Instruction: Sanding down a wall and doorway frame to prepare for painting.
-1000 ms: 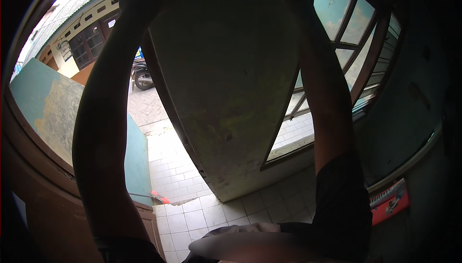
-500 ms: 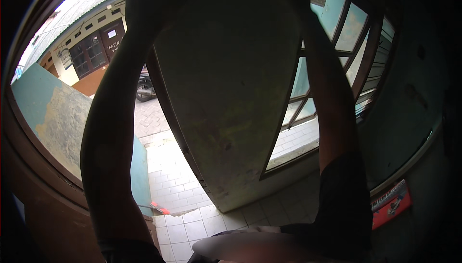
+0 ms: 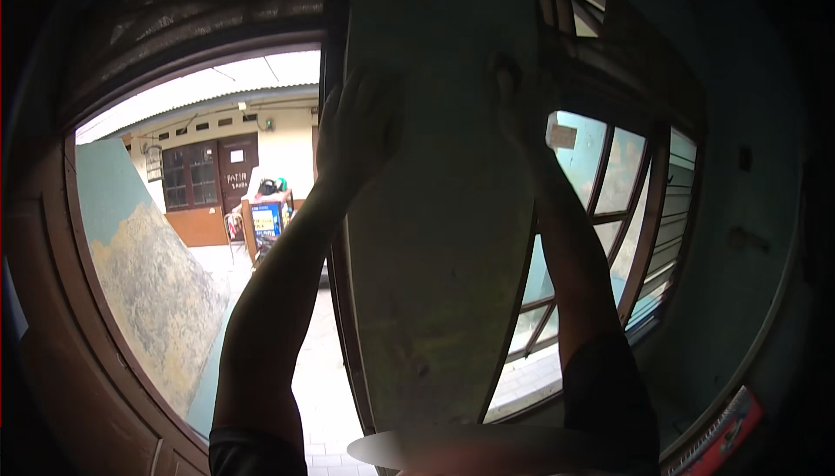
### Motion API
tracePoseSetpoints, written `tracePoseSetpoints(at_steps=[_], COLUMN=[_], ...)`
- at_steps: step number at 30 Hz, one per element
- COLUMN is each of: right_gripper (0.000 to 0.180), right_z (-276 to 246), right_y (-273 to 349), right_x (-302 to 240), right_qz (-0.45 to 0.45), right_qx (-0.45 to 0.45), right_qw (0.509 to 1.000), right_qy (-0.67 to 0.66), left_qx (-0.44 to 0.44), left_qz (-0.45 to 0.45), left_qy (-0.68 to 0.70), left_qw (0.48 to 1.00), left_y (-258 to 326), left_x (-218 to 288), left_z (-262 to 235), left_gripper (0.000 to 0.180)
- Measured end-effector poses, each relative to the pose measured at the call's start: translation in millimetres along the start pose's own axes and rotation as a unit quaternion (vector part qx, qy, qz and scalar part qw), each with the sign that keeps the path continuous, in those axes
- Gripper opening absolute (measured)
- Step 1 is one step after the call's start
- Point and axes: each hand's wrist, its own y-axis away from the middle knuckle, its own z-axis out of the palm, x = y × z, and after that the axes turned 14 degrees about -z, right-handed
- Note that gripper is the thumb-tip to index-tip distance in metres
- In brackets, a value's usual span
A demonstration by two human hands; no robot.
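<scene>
Both my arms reach up toward a pale, stained strip of wall [image 3: 435,258] between a doorway and a window. My left hand [image 3: 361,119] lies against the wall's left side, beside the dark door frame [image 3: 335,241], its fingers stretched upward. My right hand [image 3: 515,97] is raised near the wall's right side, its fingers curled by a small dark thing [image 3: 503,65]. Deep shadow hides what that thing is and how the fingers meet it.
A brown door [image 3: 52,319] stands at the left. Outside are a blue, peeling low wall [image 3: 161,302] and a house [image 3: 209,171]. Slanted window panes [image 3: 600,180] are on the right. A red flat case [image 3: 731,437] with metal-looking pieces lies at the lower right.
My view has tilted upward, bringing both hands into the picture below the top edge. The floor tiles have mostly slipped out below, and more of the house outside shows.
</scene>
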Motion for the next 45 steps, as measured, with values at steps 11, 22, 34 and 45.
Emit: tracePoseSetpoints(at_steps=[11, 22, 34, 45], right_gripper=[0.058, 0.045, 0.049, 0.048], right_z=[-93, -66, -19, -8], right_y=[220, 171, 52, 63], right_x=[-124, -127, -73, -26], right_qz=[-0.032, 0.04, 0.052, 0.046], right_qx=[-0.144, -0.103, -0.062, -0.056], right_qw=[0.963, 0.982, 0.991, 0.988], right_qy=[-0.225, -0.152, -0.106, -0.136], left_qx=[-0.021, 0.023, -0.007, -0.058], left_qz=[-0.04, -0.032, -0.041, -0.051], left_qy=[-0.032, -0.048, -0.01, -0.026], left_qw=[0.998, 0.998, 0.999, 0.997], left_y=[9, 18, 12, 4], left_x=[-17, -30, -24, -7], left_z=[-7, -4, -3, 0], left_gripper=[0.052, 0.045, 0.052, 0.057])
